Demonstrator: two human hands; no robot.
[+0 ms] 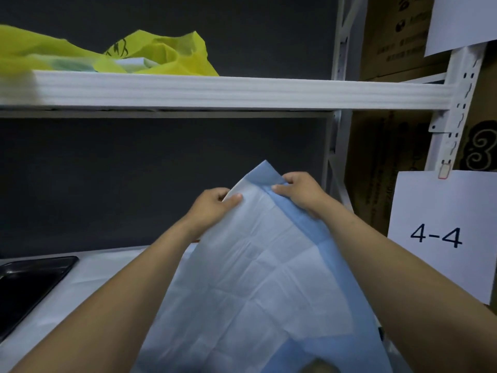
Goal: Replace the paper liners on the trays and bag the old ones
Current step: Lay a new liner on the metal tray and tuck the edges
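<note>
A large light-blue paper liner with fold creases hangs in front of me, lifted above the white table. My left hand pinches its pale top edge, and my right hand grips the darker blue layer beside it. The two layers are parted a little at the top. A black tray lies bare at the lower left of the table. Up on the shelf lies a yellow plastic bag with pale paper showing inside it.
A white metal shelf board crosses the view above my hands, with a dark wall behind. White rack uprights stand at the right. Cardboard boxes fill the neighbouring rack, and a paper sign reads 4-4.
</note>
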